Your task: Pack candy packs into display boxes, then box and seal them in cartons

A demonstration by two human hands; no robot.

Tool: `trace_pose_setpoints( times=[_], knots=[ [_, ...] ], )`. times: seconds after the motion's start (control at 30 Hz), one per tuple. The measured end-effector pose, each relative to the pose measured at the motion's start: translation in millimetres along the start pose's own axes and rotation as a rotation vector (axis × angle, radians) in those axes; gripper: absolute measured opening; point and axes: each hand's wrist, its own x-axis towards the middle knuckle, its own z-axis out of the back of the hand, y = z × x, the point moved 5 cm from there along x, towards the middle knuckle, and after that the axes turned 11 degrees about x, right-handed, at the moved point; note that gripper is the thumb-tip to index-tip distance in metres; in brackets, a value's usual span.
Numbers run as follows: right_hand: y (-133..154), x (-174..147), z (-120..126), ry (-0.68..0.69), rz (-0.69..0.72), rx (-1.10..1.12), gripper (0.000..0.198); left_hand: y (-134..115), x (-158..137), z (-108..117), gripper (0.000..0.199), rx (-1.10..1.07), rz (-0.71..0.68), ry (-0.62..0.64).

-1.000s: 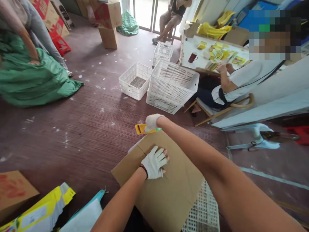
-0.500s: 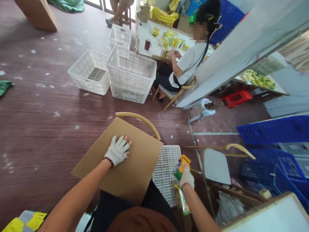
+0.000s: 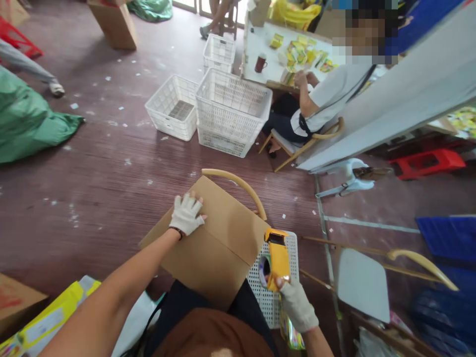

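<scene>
A left hand in a white fingerless knit glove (image 3: 186, 214) presses flat, its grip spread, toward the upper-left edge of a broad brown cardboard panel (image 3: 206, 258) at lower centre of the frame; half a second ago it lay nearer the panel's middle; a long crease now shows, running toward the panel's right edge. At lower right, the gloved right hand (image 3: 297, 305) closes its grip around a yellow-orange plastic tape dispenser (image 3: 279, 260), now turned with its head pointing up the frame, close by the panel's right corner; whether the two touch cannot be told; the shift appears to put the tool within ready reach of the cardboard, with the other hand steadying it. Beneath the dispenser sits a white perforated plastic crate (image 3: 266, 302); at upper right, a person in a white shirt (image 3: 334, 89) sits at a white bench (image 3: 256, 42).
</scene>
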Motion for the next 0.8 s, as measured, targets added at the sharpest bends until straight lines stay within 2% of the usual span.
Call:
trace_pose_setpoints(
  times=[0.07, 0.1, 0.17, 0.23, 0.33, 0.47, 0.57, 0.6, 0.7, 0.8],
  knots=[
    [15.1, 7.7, -38.6, 0.212, -0.036, 0.046, 0.048, 35.6, 5.5, -4.6, 0.084, -0.088, 0.258, 0.079],
    [22.4, 14.3, -62.8, 0.324, -0.039, 0.040, 0.046, 48.5, 6.5, -8.7, 0.088, -0.171, 0.333, 0.141],
    [33.9, 30.3, -113.0, 0.532, -0.029, 0.009, 0.039, 62.4, 6.8, -16.8, 0.089, -0.354, 0.381, 0.250],
    [38.9, 47.7, -157.0, 0.695, 0.000, -0.047, 0.034, 67.2, 4.8, -21.1, 0.085, -0.464, 0.402, 0.295],
    [35.2, 75.6, -198.2, 0.792, 0.109, -0.188, 0.031, 67.1, 1.7, -23.9, 0.079, -0.522, 0.435, 0.297],
    [19.6, 104.4, -213.2, 0.820, 0.372, -0.505, 0.030, 72.3, 3.6, -26.9, 0.068, -0.604, 0.481, 0.290],
    [10.6, 111.1, -209.8, 0.858, 0.493, -0.567, 0.036, 88.5, 4.8, -23.8, 0.046, -0.663, 0.561, 0.300],
    [9.7, 110.6, -208.2, 0.869, 0.524, -0.564, 0.037, 94.1, 4.1, -20.2, 0.044, -0.678, 0.588, 0.307],
    [11.4, 106.8, -206.0, 0.863, 0.579, -0.567, 0.039, 99.1, -1.4, -1.6, 0.063, -0.730, 0.595, 0.356],
    [14.0, 103.4, -208.6, 0.864, 0.576, -0.581, 0.037, 84.0, -8.2, 20.7, 0.072, -0.742, 0.516, 0.428]
  ],
)
